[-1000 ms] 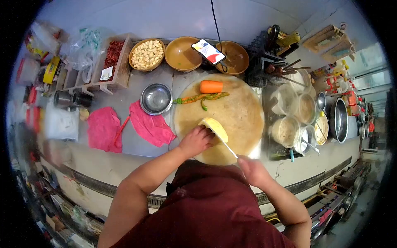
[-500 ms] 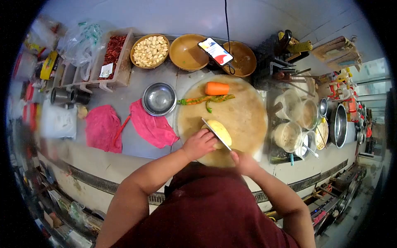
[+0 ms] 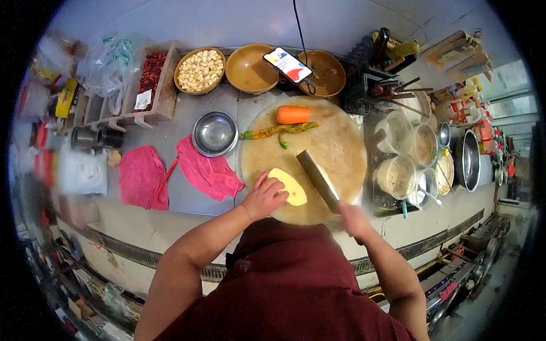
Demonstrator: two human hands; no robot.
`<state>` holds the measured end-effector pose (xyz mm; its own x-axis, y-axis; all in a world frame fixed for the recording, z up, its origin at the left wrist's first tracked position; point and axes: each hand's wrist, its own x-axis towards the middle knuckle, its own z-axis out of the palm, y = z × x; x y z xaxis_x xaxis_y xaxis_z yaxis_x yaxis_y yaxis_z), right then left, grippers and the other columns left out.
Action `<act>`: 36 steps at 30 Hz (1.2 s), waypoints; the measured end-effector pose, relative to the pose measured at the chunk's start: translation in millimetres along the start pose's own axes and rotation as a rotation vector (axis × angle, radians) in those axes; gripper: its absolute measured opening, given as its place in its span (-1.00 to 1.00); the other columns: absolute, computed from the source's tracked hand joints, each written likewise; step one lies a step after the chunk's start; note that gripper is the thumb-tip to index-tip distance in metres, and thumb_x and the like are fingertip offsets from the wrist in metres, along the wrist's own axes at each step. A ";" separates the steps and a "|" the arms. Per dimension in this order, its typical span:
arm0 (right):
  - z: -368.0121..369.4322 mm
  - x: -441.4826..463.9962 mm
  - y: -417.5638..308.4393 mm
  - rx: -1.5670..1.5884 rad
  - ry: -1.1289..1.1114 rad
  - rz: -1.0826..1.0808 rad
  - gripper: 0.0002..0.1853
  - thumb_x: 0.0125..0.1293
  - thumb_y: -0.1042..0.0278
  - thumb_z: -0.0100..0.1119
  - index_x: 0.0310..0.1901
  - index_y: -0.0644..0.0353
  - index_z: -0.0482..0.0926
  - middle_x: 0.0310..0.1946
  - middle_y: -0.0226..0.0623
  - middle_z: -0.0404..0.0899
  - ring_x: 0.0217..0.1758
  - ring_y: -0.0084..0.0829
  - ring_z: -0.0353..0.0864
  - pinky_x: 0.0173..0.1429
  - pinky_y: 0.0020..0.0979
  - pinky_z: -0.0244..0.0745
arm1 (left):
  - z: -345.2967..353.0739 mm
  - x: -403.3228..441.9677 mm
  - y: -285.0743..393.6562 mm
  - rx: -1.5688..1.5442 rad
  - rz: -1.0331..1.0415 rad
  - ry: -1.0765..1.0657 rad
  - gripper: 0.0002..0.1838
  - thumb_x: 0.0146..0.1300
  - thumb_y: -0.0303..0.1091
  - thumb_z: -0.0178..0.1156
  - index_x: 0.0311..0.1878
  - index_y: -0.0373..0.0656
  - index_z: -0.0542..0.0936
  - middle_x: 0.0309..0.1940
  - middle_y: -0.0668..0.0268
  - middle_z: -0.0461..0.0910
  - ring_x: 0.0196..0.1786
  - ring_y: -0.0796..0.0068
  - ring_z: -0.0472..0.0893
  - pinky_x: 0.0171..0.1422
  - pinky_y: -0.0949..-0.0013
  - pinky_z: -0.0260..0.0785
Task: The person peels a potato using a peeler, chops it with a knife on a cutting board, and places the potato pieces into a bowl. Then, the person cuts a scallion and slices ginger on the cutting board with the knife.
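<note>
My left hand [image 3: 264,199] has its fingers closed over the left side of a peeled potato [image 3: 291,190], whose flat, pale yellow cut face is turned up to the right. In my right hand [image 3: 354,220], somewhat blurred, is the handle of a cleaver [image 3: 318,181]. Its broad blade slants over the round cutting board [image 3: 344,136], apart from the potato. A thin strip of yellow shows along the blade's far side, mostly hidden. Farther back on the board lie a carrot piece [image 3: 293,115] and mottled green-orange peppers [image 3: 273,132].
A steel bowl [image 3: 215,133] and pink cloths [image 3: 143,177] lie left of the board. Behind stand a bowl of garlic cloves [image 3: 199,70], brown bowls [image 3: 250,68] and a phone [image 3: 288,65]. Plastic tubs [image 3: 396,176] crowd the right side. Dried red chillies fill a bin [image 3: 165,91].
The cleaver has moved right, away from the potato, with my right hand. My left hand has shifted slightly left and down, and the potato's cut face now shows.
</note>
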<state>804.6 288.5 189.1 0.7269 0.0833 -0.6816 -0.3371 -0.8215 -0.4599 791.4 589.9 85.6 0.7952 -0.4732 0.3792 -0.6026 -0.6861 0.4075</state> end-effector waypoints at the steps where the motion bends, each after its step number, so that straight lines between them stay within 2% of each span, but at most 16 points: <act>1: -2.8 -1.5 0.4 0.071 -0.048 0.069 -0.38 0.48 -0.16 -0.10 -0.01 0.37 0.61 -0.32 0.16 0.66 -0.16 0.03 0.67 -0.01 -0.17 0.51 | 1.6 -1.3 1.2 0.002 0.006 -0.003 -0.68 0.00 -0.20 0.34 -0.13 0.09 0.56 -0.11 0.42 0.46 0.08 0.34 0.48 0.37 -0.04 0.23; 3: -0.5 -2.4 8.3 0.064 -0.031 0.057 -0.38 0.48 -0.16 -0.10 -0.01 0.37 0.61 -0.29 0.18 0.65 -0.14 0.05 0.67 0.00 -0.16 0.51 | 6.0 -3.8 7.2 0.040 0.019 -0.009 -0.76 0.09 -0.26 0.25 -0.13 0.11 0.58 -0.08 0.43 0.49 0.09 0.35 0.49 0.40 -0.08 0.17; 5: 0.5 -2.8 11.1 0.052 -0.015 0.039 -0.38 0.48 -0.16 -0.11 -0.01 0.37 0.61 -0.27 0.20 0.64 -0.12 0.06 0.67 0.01 -0.16 0.50 | 7.7 -6.1 8.5 0.058 0.013 -0.001 -0.75 0.09 -0.28 0.24 -0.11 0.12 0.60 -0.06 0.43 0.49 0.11 0.35 0.48 0.38 -0.07 0.18; 7: 6.7 -6.8 8.1 -0.015 0.116 -0.093 -0.36 0.48 -0.19 -0.13 -0.02 0.36 0.61 -0.28 0.22 0.63 -0.13 0.09 0.65 0.01 -0.13 0.49 | 5.4 -10.9 10.3 0.077 0.010 0.000 -0.73 0.09 -0.30 0.24 -0.09 0.12 0.61 -0.05 0.42 0.50 0.13 0.35 0.46 0.36 -0.06 0.20; 14: -10.1 -4.7 -0.7 0.067 0.012 -0.007 -0.37 0.49 -0.18 -0.16 -0.05 0.35 0.61 -0.32 0.25 0.61 -0.16 0.16 0.64 -0.02 -0.10 0.50 | 5.6 -15.2 16.6 0.073 -0.029 0.001 -0.72 0.05 -0.34 0.23 -0.11 0.12 0.63 -0.09 0.41 0.50 0.09 0.35 0.48 0.34 -0.04 0.21; 16: -5.2 -8.7 6.0 -0.034 0.163 -0.179 -0.37 0.50 -0.17 -0.16 -0.07 0.36 0.61 -0.32 0.24 0.61 -0.17 0.18 0.63 -0.03 -0.11 0.50 | 10.6 -17.0 15.8 0.063 -0.049 0.010 -0.73 0.05 -0.34 0.23 -0.13 0.11 0.63 -0.10 0.40 0.51 0.08 0.34 0.48 0.33 -0.03 0.22; 17: -7.1 -5.7 5.9 -0.037 0.160 -0.181 -0.37 0.50 -0.17 -0.16 -0.07 0.36 0.61 -0.32 0.24 0.61 -0.17 0.18 0.63 -0.03 -0.11 0.50 | 12.0 -19.1 16.4 0.065 -0.056 0.033 -0.74 0.05 -0.34 0.23 -0.14 0.10 0.64 -0.11 0.40 0.51 0.08 0.34 0.48 0.33 -0.03 0.23; 19: -11.4 1.3 1.6 -0.063 0.044 -0.019 -0.39 0.50 -0.15 -0.14 -0.05 0.35 0.61 -0.32 0.21 0.62 -0.17 0.16 0.63 -0.02 -0.11 0.50 | 10.4 -19.8 17.3 0.067 -0.053 0.052 -0.75 0.04 -0.34 0.24 -0.15 0.09 0.64 -0.12 0.40 0.51 0.07 0.34 0.48 0.32 -0.03 0.24; 23: -14.9 -15.6 -7.8 -0.032 0.085 -0.110 -0.41 0.50 -0.14 -0.12 0.00 0.35 0.60 -0.31 0.19 0.64 -0.14 0.14 0.65 -0.01 -0.12 0.50 | 10.6 -15.8 20.3 0.059 -0.071 0.047 -0.75 0.03 -0.36 0.26 -0.16 0.07 0.65 -0.12 0.39 0.51 0.07 0.33 0.48 0.32 -0.03 0.25; 26: -6.7 -23.7 -13.0 0.001 0.035 -0.112 -0.40 0.50 -0.13 -0.12 0.02 0.36 0.59 -0.31 0.19 0.64 -0.13 0.11 0.66 0.00 -0.14 0.50 | 16.2 -9.7 20.9 0.064 -0.066 0.039 -0.73 0.04 -0.35 0.26 -0.12 0.08 0.62 -0.11 0.38 0.50 0.10 0.32 0.46 0.32 -0.05 0.24; 28: -2.5 -26.2 -15.7 -0.024 -0.080 -0.123 -0.39 0.51 -0.14 -0.13 0.02 0.38 0.58 -0.29 0.19 0.64 -0.11 0.09 0.66 0.02 -0.15 0.50 | 19.1 -5.2 19.1 0.067 -0.056 0.044 -0.72 0.05 -0.35 0.25 -0.10 0.08 0.61 -0.10 0.38 0.50 0.12 0.32 0.45 0.32 -0.06 0.24; 36: -9.1 -43.4 -34.4 -0.067 -0.172 -0.108 -0.41 0.52 -0.11 -0.13 0.02 0.38 0.58 -0.29 0.20 0.63 -0.13 0.10 0.65 0.01 -0.13 0.50 | 22.0 -6.1 16.9 0.123 -0.036 -0.019 -0.71 0.10 -0.29 0.22 -0.06 0.08 0.62 -0.02 0.35 0.51 0.18 0.28 0.43 0.34 -0.17 0.17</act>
<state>790.0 308.0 239.7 0.6417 0.2639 -0.7201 -0.2180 -0.8374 -0.5012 777.8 569.1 71.9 0.8177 -0.4567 0.3503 -0.5621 -0.7648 0.3149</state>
